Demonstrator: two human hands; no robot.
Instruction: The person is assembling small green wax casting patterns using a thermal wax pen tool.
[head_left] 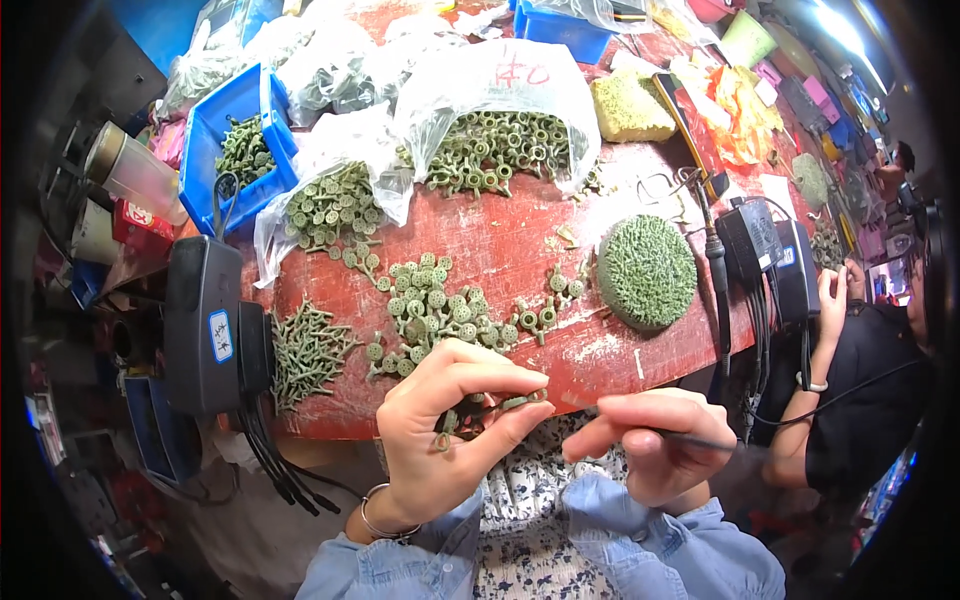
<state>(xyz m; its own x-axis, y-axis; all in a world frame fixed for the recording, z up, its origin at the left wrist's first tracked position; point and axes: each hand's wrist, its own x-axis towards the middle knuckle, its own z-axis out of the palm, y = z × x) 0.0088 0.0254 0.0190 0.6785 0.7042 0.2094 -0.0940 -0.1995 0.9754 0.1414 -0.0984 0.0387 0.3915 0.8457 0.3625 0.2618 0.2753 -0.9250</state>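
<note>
My left hand point(440, 425) is closed in a pinch, with a small green ring-ended piece point(524, 401) between thumb and forefinger. More small green pieces point(443, 440) are tucked among its curled fingers. Just to the right, my right hand point(668, 445) grips a thin dark rod-like tool point(702, 440); its tip is hard to make out. Beyond the left hand lies a loose heap of green pieces with round, dimpled heads point(430, 300). A few ring-ended pieces point(540, 318) sit beside it, near a round green textured pad point(648, 272).
Thin green stems point(308, 350) are piled at the left, beside a black box point(203, 325) with cables. Plastic bags point(500, 85) spill more pieces behind. A blue bin point(196, 160) stands far left. A handpiece point(716, 270) hangs at the table's right edge; a co-worker point(860, 380) sits beyond.
</note>
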